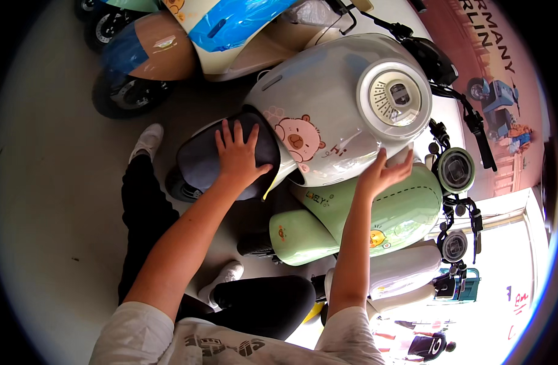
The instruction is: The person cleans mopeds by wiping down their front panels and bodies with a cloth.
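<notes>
A grey electric scooter with a glossy front panel (333,105), a round headlight (394,97) and a pink bear sticker (299,138) stands before me. A dark grey cloth (199,157) with a bit of yellow at its edge is draped over the front fender. My left hand (240,157) lies flat on this cloth, fingers spread. Just below the headlight, my right hand (383,175) is at the side edge of the panel, its fingers apart and holding nothing. Whether its fingertips touch the panel, I cannot tell.
A green scooter (361,214) stands close beside the grey one, with a white scooter (404,269) beyond it. On the other side is a cream scooter (242,59) with blue film. Handlebars (477,130) stick out near the poster wall. A person (429,346) is in the bright background.
</notes>
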